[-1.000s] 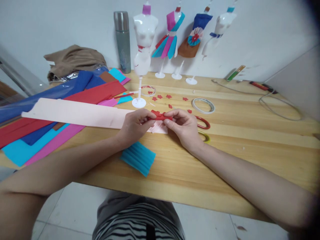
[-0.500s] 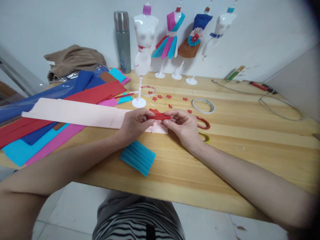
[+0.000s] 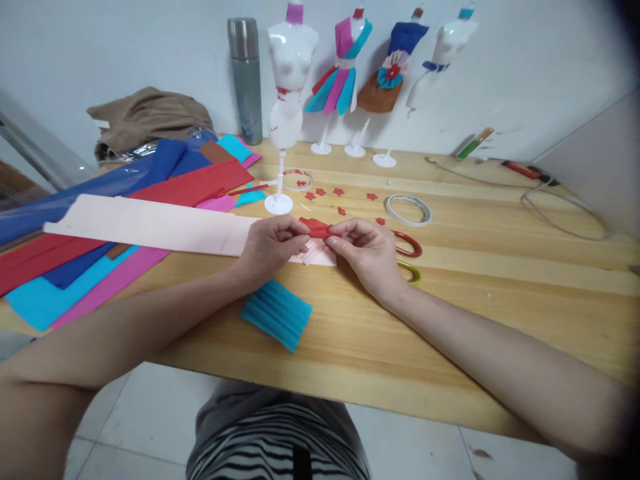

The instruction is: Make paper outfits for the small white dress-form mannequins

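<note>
Between my two hands is a small piece of red crepe paper, gathered into folds. My left hand pinches its left end, and my right hand pinches the right end. Under the fingers lies a pale pink crepe strip that runs left across the table; a pleated pink part shows between the hands. A pleated blue crepe piece rests nearer the table's front edge. Scissors with a red handle loop and a yellow one lie beside my right hand, their blades hidden.
Small red paper flowers and a tape roll lie beyond my hands. A white mannequin stands behind them, with dressed mannequins along the wall. A flask and coloured crepe sheets are at the left.
Both hands keep their pinch on the red crepe paper. Its folds look slightly smoother between the fingers, and the view has shifted a little.
</note>
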Demonstrator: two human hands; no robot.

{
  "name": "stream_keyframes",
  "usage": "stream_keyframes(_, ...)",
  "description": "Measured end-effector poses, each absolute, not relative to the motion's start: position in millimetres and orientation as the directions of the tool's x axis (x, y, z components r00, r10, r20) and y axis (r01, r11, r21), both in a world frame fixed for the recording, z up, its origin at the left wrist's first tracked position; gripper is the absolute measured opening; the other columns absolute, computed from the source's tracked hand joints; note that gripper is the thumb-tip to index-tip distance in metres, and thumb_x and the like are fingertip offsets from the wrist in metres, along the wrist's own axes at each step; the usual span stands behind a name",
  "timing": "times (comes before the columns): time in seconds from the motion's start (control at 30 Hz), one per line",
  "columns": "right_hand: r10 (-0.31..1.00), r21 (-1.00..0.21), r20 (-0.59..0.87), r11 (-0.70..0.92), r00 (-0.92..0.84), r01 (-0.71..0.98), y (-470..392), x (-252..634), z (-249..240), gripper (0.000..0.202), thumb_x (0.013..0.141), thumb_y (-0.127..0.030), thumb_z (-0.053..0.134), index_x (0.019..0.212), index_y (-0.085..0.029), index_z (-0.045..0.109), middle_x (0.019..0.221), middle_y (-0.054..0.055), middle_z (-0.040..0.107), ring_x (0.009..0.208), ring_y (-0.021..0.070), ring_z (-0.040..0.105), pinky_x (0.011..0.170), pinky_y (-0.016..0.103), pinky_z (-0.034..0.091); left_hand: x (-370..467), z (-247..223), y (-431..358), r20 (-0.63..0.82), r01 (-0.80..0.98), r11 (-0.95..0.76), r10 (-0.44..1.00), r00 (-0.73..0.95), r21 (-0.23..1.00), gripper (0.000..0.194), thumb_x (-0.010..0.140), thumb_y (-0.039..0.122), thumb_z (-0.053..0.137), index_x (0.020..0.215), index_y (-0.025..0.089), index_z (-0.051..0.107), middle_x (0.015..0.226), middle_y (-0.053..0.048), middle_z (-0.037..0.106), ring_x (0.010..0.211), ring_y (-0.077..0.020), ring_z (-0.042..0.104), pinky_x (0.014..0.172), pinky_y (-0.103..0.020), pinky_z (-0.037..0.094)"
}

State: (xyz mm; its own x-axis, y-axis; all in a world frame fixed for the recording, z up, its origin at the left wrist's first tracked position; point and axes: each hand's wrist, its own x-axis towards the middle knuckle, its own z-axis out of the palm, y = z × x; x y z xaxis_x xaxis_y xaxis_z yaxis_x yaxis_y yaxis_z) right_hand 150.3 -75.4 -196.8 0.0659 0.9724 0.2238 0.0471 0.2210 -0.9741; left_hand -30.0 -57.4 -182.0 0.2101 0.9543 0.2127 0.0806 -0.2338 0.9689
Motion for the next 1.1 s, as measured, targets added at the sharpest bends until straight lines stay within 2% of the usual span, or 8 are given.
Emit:
stream_keyframes(0.13,0.98,-0.981,0.184,0.178,0.082,0.072,-74.0,151.0,-199.4,0.021,0.066,-0.029,0.079,0.085,-0.024,0.073,0.071,0.001,0.072,0.062,0.0184,0.067,0.062,0.034,0.054,-31.6,-183.9,-56.7,0.309,0.168,-0.336,0.936,0.168,0.927,0.005,0.07,0.019,0.07,0.074,0.016,0.072,0.065,0.0,0.072,0.061,-0.0124,0.067,0.058,-0.022,0.053)
stream_keyframes(0.3,0.977,-0.979,0.183,0.171,0.112,0.107,-71.9,151.2,-201.7,0.018,0.066,-0.031,0.079,0.08,-0.023,0.073,0.07,0.002,0.072,0.062,0.0198,0.067,0.061,0.035,0.054,-32.3,-183.7,-57.2,0.406,0.268,-0.437,0.899,0.168,0.858,0.005,0.07,0.016,0.071,0.072,0.018,0.075,0.069,0.001,0.074,0.062,-0.0109,0.064,0.061,-0.022,0.05)
stream_keyframes(0.5,0.962,-0.963,0.241,0.22,0.132,0.156,-72.6,150.7,-199.3,0.013,0.066,-0.03,0.076,0.074,-0.022,0.069,0.069,0.002,0.071,0.061,0.0185,0.064,0.058,0.033,0.051,-30.9,-185.2,-56.8,0.366,0.245,-0.397,0.916,0.164,0.884,0.004,0.068,0.018,0.072,0.071,0.018,0.075,0.066,0.001,0.073,0.06,-0.0101,0.062,0.058,-0.021,0.05)
stream_keyframes(0.77,0.949,-0.947,0.291,0.267,0.125,0.179,-73.1,151.5,-200.6,0.009,0.067,-0.028,0.075,0.071,-0.024,0.068,0.066,0.0,0.066,0.06,0.016,0.056,0.056,0.031,0.044,-30.4,-181.5,-54.6,0.205,0.1,-0.224,0.964,0.168,0.969,0.007,0.068,0.021,0.071,0.071,0.014,0.069,0.057,0.001,0.067,0.052,-0.0105,0.065,0.052,-0.019,0.053)
stream_keyframes(0.93,0.95,-0.943,0.291,0.266,0.11,0.199,-74.9,151.0,-198.9,0.011,0.068,-0.03,0.075,0.07,-0.024,0.066,0.065,0.0,0.065,0.058,0.0159,0.054,0.053,0.031,0.042,-30.9,-182.5,-52.5,0.242,0.119,-0.26,0.959,0.146,0.958,0.005,0.069,0.02,0.071,0.07,0.015,0.069,0.059,0.002,0.067,0.055,-0.0102,0.065,0.054,-0.019,0.052)
stream_keyframes(1.1,0.939,-0.933,0.321,0.291,0.124,0.214,-74.5,151.7,-197.5,0.012,0.067,-0.029,0.076,0.067,-0.024,0.066,0.069,0.001,0.064,0.061,0.016,0.055,0.058,0.032,0.043,-31.5,-181.3,-53.4,0.318,0.208,-0.334,0.942,0.109,0.919,0.003,0.066,0.019,0.073,0.065,0.017,0.07,0.065,0.001,0.071,0.06,-0.0102,0.062,0.059,-0.021,0.05)
